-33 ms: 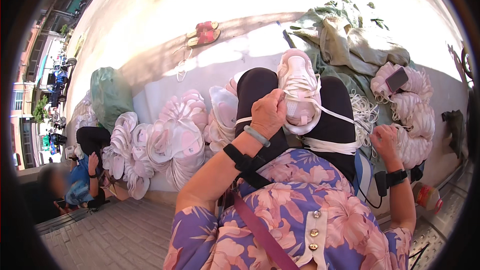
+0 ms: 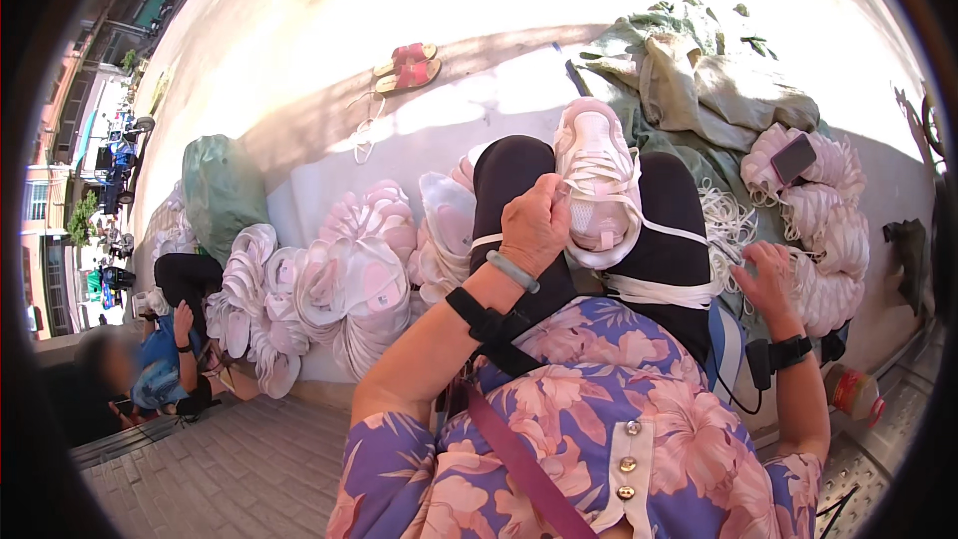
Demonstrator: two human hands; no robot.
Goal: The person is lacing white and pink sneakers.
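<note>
A pale pink and white sneaker (image 2: 596, 175) rests between my black-clad thighs, its toe pointing away and white laces (image 2: 619, 165) threaded loosely across it. My left hand (image 2: 536, 223) is closed at the sneaker's left side, gripping its edge; the fingertips are partly hidden. From the sneaker one lace end runs right across my thigh. A bundle of white laces (image 2: 659, 291) lies over my lap. My right hand (image 2: 766, 281) hovers right of my thigh with fingers apart and nothing visible in them, beside a heap of loose white laces (image 2: 728, 225).
Stacks of pale shoe uppers (image 2: 349, 284) lie left, near a green sack (image 2: 222, 190) and another person (image 2: 165, 359). Right are bundled pink-white shoe pieces (image 2: 823, 250) with a phone (image 2: 793, 158) on top, a plastic bottle (image 2: 851, 391) and crumpled cloth (image 2: 689, 90). Red sandals (image 2: 407, 68) lie ahead.
My right hand has loosened from a more closed shape, its fingers spreading and lifting slightly. My left hand and the sneaker stay in place.
</note>
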